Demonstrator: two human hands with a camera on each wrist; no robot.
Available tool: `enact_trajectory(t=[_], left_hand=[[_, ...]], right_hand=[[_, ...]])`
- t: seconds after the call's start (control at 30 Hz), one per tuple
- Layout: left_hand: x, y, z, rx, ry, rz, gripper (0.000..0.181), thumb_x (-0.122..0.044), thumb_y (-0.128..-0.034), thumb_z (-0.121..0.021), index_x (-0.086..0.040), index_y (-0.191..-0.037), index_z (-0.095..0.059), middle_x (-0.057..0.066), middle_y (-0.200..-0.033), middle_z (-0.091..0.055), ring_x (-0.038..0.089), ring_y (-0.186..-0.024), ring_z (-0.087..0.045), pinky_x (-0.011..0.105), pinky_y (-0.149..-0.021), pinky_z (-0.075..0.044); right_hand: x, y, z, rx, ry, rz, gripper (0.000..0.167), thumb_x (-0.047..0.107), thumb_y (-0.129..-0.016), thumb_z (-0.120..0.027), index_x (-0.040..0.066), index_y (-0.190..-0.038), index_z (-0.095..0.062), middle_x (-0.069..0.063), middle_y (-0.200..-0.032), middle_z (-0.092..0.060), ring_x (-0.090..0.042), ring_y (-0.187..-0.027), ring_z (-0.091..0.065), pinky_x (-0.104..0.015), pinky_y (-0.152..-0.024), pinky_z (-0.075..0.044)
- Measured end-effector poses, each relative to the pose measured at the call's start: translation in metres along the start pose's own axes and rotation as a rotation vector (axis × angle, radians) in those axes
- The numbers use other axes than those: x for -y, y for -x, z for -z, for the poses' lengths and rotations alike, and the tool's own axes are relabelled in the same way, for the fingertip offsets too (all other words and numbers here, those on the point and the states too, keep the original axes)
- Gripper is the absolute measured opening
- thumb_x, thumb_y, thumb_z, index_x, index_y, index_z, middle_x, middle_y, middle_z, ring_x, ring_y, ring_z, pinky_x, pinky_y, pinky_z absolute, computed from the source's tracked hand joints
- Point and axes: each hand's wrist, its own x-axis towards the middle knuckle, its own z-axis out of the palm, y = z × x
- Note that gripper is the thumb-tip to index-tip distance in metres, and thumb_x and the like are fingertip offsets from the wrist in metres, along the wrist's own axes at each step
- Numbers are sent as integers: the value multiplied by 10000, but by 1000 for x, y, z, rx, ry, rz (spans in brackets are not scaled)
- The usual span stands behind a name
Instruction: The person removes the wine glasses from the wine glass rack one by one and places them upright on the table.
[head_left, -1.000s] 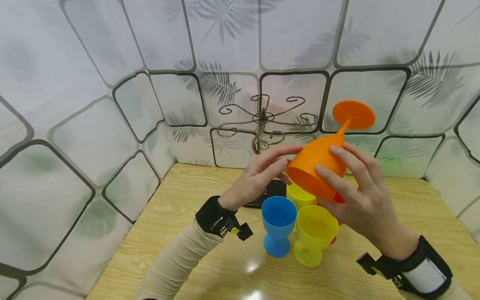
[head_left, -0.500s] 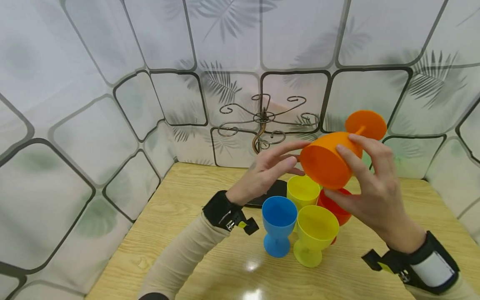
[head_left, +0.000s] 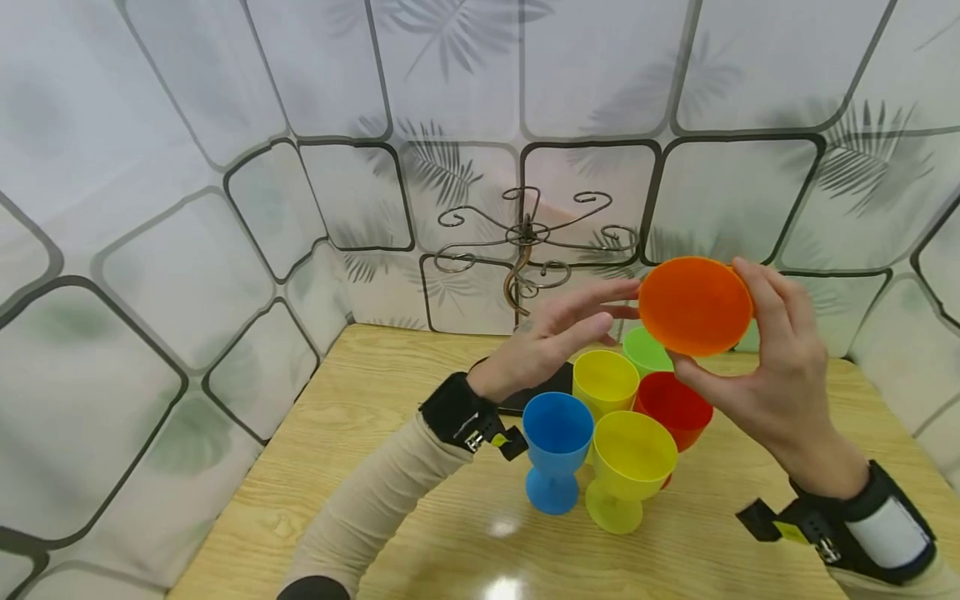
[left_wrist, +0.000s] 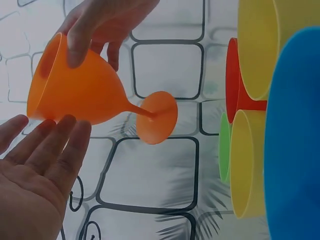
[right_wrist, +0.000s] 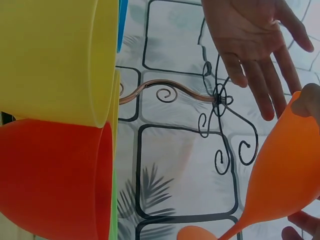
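Observation:
My right hand (head_left: 783,383) holds an orange plastic goblet (head_left: 696,306) by its bowl, thumb below and fingers above. The goblet is tipped so that its mouth faces the head camera. Its thin stem and round foot (left_wrist: 157,117) show in the left wrist view. My left hand (head_left: 551,342) reaches beside the rim with its fingers extended; its fingertips are at the bowl, light contact at most. Below stand a blue goblet (head_left: 555,450), a front yellow goblet (head_left: 632,467), a rear yellow goblet (head_left: 603,383), a red goblet (head_left: 678,408) and a partly hidden green goblet (head_left: 645,350), all upright.
A curled wire stand (head_left: 527,235) with several scrolled arms rises behind the goblets. Its dark base (head_left: 551,383) is partly covered by my left hand and the cups. The wooden table (head_left: 375,400) meets patterned curtain walls (head_left: 337,192) at the back and left.
The orange goblet has moved right and down and turned until its mouth faces the head camera. Both hands have shifted right with it. The green goblet and more of the red one are now visible.

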Motion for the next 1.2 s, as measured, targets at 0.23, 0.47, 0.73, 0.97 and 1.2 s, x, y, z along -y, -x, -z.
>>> enact_trajectory(t=[0.23, 0.47, 0.73, 0.97, 1.2], left_hand=[[4, -8, -1, 45, -88, 42, 497, -132, -1064, -389, 62, -1522, -369, 214, -1581, -403, 315, -1364, -503, 351, -991, -540], [8, -21, -1, 99, -204, 140, 526, -124, -1065, -355, -55, -1586, -339, 108, -1621, -389, 227, -1368, -520, 295, -942, -546], [14, -33, -1, 145, -284, 213, 535, -204, -1080, -357, -110, -1605, -320, 26, -1653, -351, 132, -1375, -506, 270, -1032, -502], [15, -43, -1, 158, -267, 325, 530, -276, -1094, -344, -187, -1616, -314, -80, -1646, -343, 82, -1385, -439, 299, -955, -543], [17, -51, -5, 172, -313, 381, 529, -341, -1105, -348, -239, -1622, -303, -127, -1644, -332, 50, -1434, -391, 342, -1080, -463]], right_hand=[[-10, 1, 0, 31, 11, -22, 951, 676, -854, -611, -54, -1449, -480, -320, -1286, -593, -456, -1085, -533, -51, -931, -331], [-21, 9, 4, 46, 23, -93, 944, 620, -814, -616, -31, -1475, -437, -332, -1276, -594, -469, -1013, -548, -74, -832, -297], [-36, 16, 7, 71, 36, -134, 938, 614, -812, -657, 29, -1503, -413, -318, -1282, -602, -442, -970, -539, -142, -771, -284], [-42, 20, 9, 87, 39, -177, 868, 318, -768, -783, 42, -1506, -419, -300, -1274, -617, -397, -971, -530, -144, -772, -287], [-46, 24, 12, 92, 60, -230, 899, 174, -730, -811, 75, -1529, -411, -288, -1307, -601, -270, -960, -493, -120, -762, -294]])
